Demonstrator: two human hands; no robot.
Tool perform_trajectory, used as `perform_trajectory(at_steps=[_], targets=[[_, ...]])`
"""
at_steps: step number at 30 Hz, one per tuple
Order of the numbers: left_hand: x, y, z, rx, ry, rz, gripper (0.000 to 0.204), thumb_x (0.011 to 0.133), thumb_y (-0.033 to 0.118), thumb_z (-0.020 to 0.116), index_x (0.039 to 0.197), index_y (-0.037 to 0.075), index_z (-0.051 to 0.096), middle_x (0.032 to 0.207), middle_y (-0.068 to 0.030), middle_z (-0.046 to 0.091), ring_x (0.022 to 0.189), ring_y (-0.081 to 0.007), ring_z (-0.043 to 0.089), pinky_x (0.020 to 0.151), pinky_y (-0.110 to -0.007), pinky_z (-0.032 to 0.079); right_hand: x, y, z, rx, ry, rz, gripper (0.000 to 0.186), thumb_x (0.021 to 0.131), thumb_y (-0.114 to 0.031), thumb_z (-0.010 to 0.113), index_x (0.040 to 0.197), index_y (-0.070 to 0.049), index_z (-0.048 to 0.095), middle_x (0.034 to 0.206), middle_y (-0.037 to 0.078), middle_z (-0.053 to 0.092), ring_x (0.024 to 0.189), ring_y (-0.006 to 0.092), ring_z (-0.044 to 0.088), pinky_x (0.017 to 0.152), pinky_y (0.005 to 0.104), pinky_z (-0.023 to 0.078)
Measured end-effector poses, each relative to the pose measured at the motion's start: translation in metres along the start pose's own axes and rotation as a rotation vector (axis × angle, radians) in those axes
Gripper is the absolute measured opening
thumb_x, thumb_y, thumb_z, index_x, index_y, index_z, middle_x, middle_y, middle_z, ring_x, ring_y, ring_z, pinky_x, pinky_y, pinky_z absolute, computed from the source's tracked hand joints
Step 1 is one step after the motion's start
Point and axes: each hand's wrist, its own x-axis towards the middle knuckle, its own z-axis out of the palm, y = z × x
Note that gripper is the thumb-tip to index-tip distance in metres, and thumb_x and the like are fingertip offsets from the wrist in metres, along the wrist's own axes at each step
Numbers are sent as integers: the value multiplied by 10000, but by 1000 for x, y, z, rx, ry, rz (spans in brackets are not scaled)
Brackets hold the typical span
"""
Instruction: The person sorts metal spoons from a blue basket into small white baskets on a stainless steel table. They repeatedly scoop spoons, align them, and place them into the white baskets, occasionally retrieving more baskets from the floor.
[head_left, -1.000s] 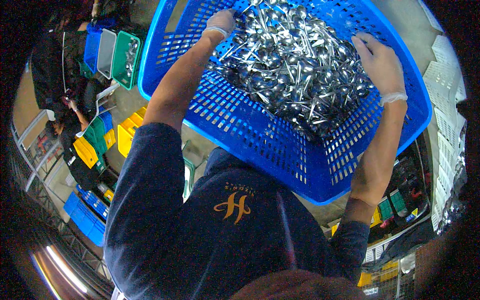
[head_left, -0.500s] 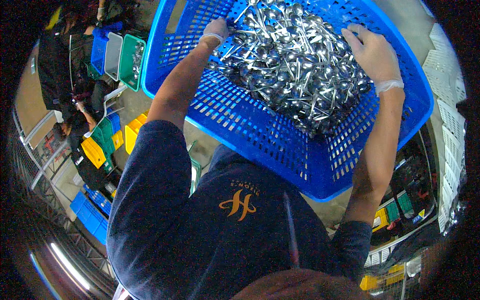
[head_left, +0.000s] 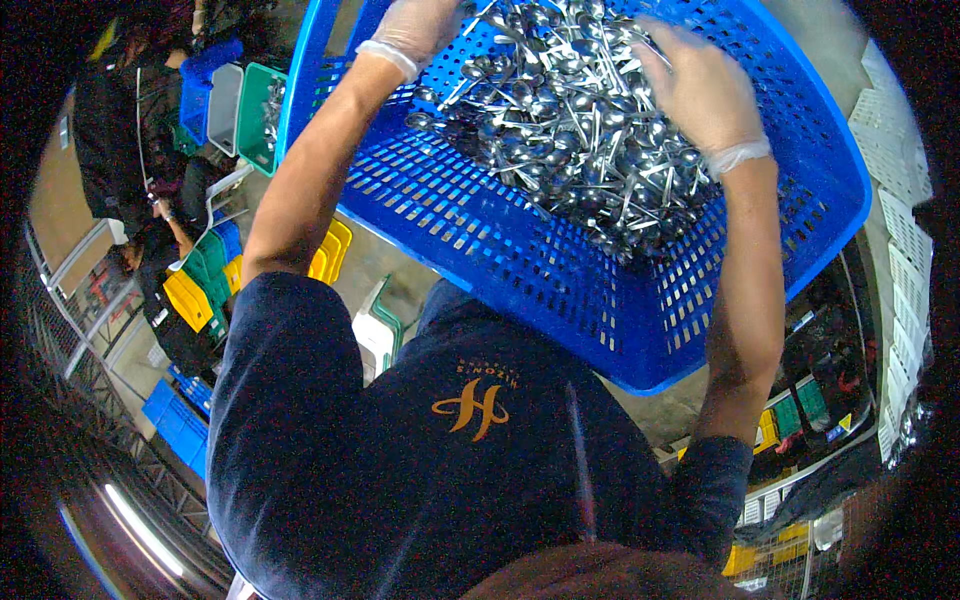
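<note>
A heap of shiny metal spoons [head_left: 590,130] lies in a large blue perforated plastic basket [head_left: 480,240], which tilts across the view in front of me. Both my hands wear thin translucent gloves. At the heap's upper left, my left hand [head_left: 415,32] is bent closed beside the spoons; its fingertips are partly hidden, and what they hold does not show. Over the right part of the heap, my right hand [head_left: 708,98] reaches in with thumb and fingers apart, a little blurred, at or just above the spoons.
Left of the basket stand a green bin [head_left: 262,120] with cutlery in it, a grey bin [head_left: 225,105] and a blue bin [head_left: 194,105]. Yellow bins [head_left: 330,252] sit lower down. People in dark clothes [head_left: 125,140] are at the far left. White perforated crates [head_left: 900,240] line the right.
My left hand has moved up and slightly left, toward the upper edge of the view. The right hand has shifted left, farther over the spoons. The basket has barely moved.
</note>
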Motion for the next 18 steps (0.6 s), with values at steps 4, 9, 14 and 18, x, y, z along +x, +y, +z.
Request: perform_trajectory(at_steps=[4,9,14,18], targets=[[-15,85,-93,-409,194,261,200,903,127,672,1040,-8,726,919,-264,705,833,-407,714,761,-440,570,-3,-42,12,227,37,-77,446,1012,-352,625,1363,-86,559,1198,224,694,1077,428,672,922,496,546],[9,47,-10,-718,-60,58,239,992,265,637,1105,95,761,984,-130,771,815,-248,740,752,-413,593,8,-34,-1,-37,-146,155,321,1053,-320,573,1263,-77,594,1050,197,737,929,374,725,823,469,567],[2,11,151,-84,-392,-129,316,904,309,649,1026,48,779,1104,-241,728,1007,-432,714,926,-485,572,9,-23,-21,36,127,125,243,1014,-286,565,960,-48,571,690,208,655,675,430,661,635,570,496],[-2,21,176,-48,-259,-224,327,883,291,649,989,4,765,997,-245,739,930,-433,720,855,-505,580,9,-16,-26,0,144,134,237,1011,-268,574,945,-40,570,697,212,655,693,439,658,644,568,497]])
